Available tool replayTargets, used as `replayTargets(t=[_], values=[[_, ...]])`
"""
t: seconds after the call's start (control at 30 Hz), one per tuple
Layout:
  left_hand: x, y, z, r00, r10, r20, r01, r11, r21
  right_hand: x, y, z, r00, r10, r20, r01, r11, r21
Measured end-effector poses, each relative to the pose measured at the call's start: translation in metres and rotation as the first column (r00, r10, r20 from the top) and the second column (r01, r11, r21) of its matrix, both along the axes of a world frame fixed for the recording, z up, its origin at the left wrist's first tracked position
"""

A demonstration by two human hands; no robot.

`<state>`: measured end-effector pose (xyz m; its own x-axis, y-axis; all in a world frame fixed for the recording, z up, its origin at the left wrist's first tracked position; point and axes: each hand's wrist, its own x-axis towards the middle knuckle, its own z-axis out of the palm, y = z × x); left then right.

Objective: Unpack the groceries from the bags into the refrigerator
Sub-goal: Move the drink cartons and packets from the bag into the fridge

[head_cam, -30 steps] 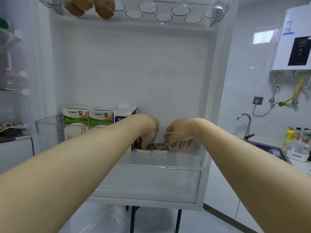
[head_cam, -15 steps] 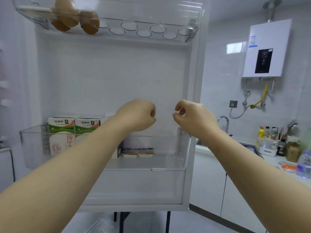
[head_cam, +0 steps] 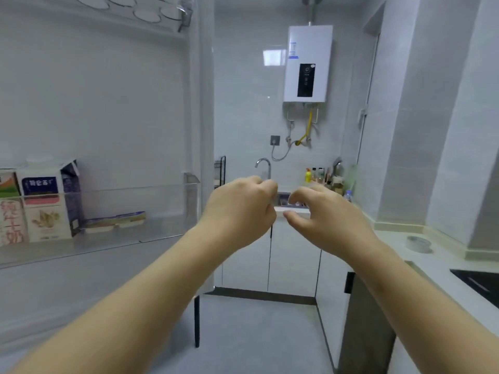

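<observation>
Head view: both hands are raised in mid-air, well apart from the refrigerator door (head_cam: 108, 103) on the left, and hold nothing. The left hand (head_cam: 240, 211) has its fingers (head_cam: 266, 186) curled into a fist. The right hand (head_cam: 321, 220) has its fingers (head_cam: 305, 191) loosely bent, with the thumb set apart below them. In the clear door bin (head_cam: 162, 195) milk cartons (head_cam: 44, 206) stand upright, and a flat pack (head_cam: 116, 221) lies just beside them. A roll of tape (head_cam: 418, 242) sits on the surface (head_cam: 442, 268) at right.
</observation>
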<state>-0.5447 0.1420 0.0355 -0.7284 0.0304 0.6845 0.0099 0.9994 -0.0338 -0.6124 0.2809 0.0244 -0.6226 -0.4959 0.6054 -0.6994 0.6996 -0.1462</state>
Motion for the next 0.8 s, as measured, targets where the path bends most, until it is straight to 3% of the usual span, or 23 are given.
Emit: replayTargets(t=[0.4,0.8], values=[[-0.059,0.18,-0.076,0.941,-0.311,0.134,0.305,0.95,0.062,0.0,0.199,-0.069,0.944,-0.3,0.141,0.295,0.954,0.056],[-0.102,0.433,-0.156,0.733,-0.609,0.303,0.581,0.792,0.187,0.017,0.444,-0.149,0.712,-0.606,0.354,0.597,0.788,0.15]])
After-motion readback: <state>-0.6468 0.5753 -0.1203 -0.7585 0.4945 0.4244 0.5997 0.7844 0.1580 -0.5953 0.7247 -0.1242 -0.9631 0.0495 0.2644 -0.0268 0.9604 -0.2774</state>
